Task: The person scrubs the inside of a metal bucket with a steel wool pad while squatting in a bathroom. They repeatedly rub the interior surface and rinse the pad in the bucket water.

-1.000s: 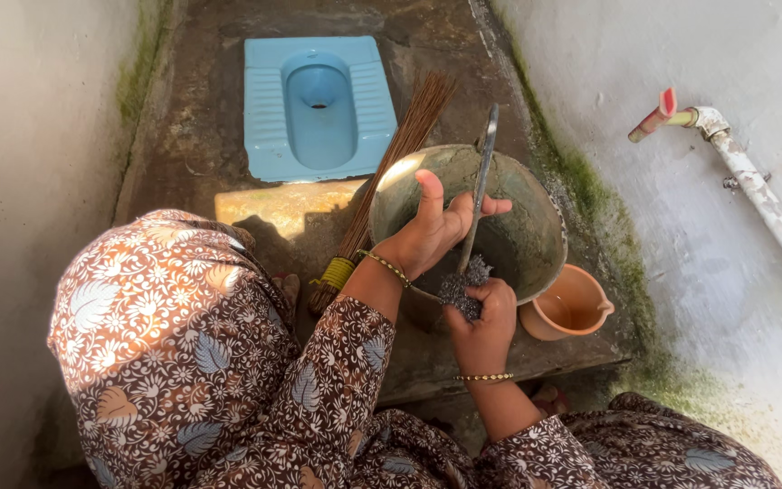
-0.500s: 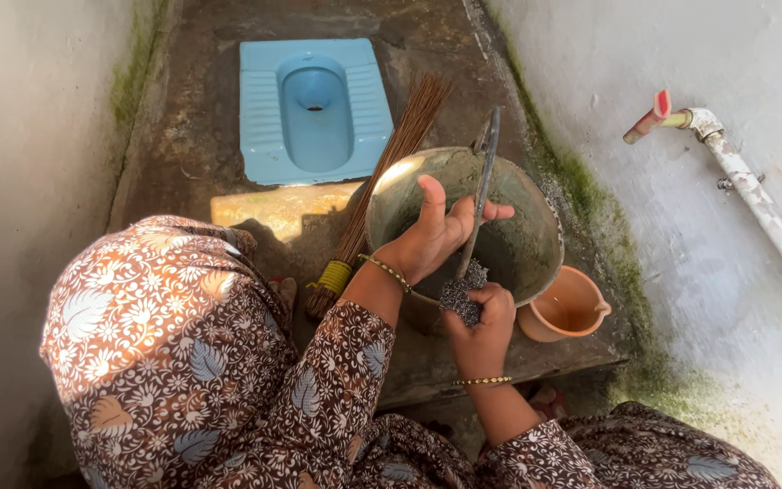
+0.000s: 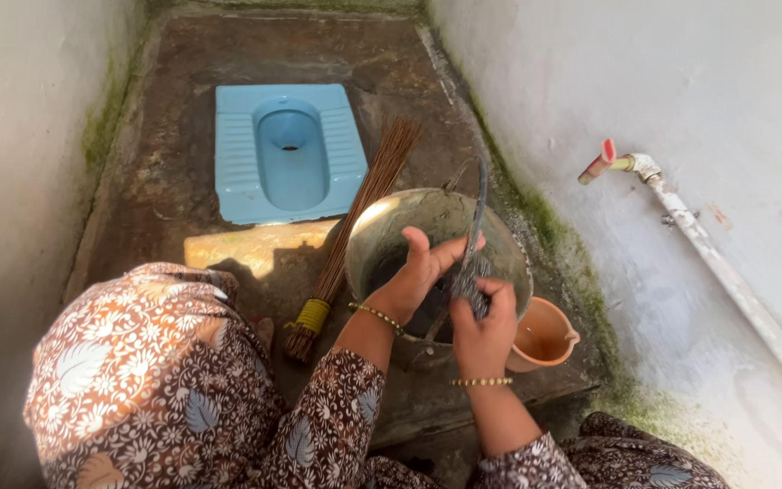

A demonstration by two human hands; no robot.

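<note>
Steel wool (image 3: 469, 282) sat clamped in our right hand (image 3: 483, 328) against the bucket's handle (image 3: 480, 213), gripped by our left hand (image 3: 420, 272); tilted toward twelve o'clock, the bucket (image 3: 382, 237) could have tipped.

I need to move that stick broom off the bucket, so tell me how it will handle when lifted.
The broom is a bundle of thin brown sticks bound only at its yellow-wrapped end, so it is probably light. The loose far end will likely splay and flex rather than stay stiff. It leans against the bucket, so it may slide down if the bucket shifts.
</note>
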